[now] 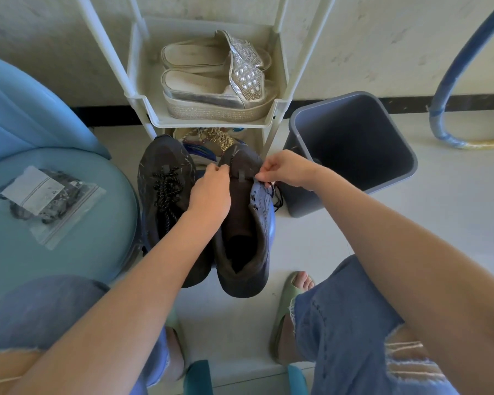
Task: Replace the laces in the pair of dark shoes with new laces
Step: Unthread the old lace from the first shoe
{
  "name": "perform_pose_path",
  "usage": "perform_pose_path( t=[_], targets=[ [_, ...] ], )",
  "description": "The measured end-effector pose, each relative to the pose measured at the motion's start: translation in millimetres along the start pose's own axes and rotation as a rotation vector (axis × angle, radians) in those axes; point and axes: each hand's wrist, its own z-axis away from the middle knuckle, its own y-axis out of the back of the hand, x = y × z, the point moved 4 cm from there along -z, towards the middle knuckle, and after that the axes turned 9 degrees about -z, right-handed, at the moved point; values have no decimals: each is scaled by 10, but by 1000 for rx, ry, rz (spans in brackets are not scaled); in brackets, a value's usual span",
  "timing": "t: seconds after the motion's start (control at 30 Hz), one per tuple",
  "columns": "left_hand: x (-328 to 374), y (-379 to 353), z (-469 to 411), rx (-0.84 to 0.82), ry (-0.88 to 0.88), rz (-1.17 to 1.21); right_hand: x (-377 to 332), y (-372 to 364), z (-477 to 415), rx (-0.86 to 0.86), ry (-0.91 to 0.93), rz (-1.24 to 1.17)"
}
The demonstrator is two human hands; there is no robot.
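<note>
Two dark shoes are being kept side by side, toes toward a white rack. The left shoe is being shown fully laced, its speckled black lace crossing the top. The right shoe is being worked on: its front edge is being pinched by the curled fingers of the left hand, while its right edge, beside a loose dark lace, is being pinched by the right hand. A clear bag of laces is being kept on the blue seat at the left. A grey bin is being kept just right of the shoes.
</note>
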Motion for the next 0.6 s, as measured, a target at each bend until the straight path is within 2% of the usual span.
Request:
perform_pose_path(
  t=[0.07, 0.13, 0.27, 0.33, 0.43, 0.47, 0.53, 0.6],
  targets=[
    [10, 5, 9, 0, -28, -27, 25, 33, 58, -39, -38, -149],
    [1, -4, 26, -11, -39, -50, 65, 80, 56, 24, -76, -86],
    [-44, 7, 40, -37, -8, -140, 125, 290, 43, 448, -224, 103],
    [-53, 18, 40, -50, -2, -139, 67, 313, 63, 583, -198, -12],
    [-42, 19, 37, -54, 1, -132, -109, 235, 84, 586, -83, -466],
    [-43, 24, 34, -53, 6, -127, -165, 207, 87, 574, -44, -553],
    [-36, 28, 35, -56, 10, -107, -265, 152, 83, 509, 48, -619],
    [-27, 22, 39, -53, 6, -89, -321, 61, 74, 367, 82, -640]
  ],
)
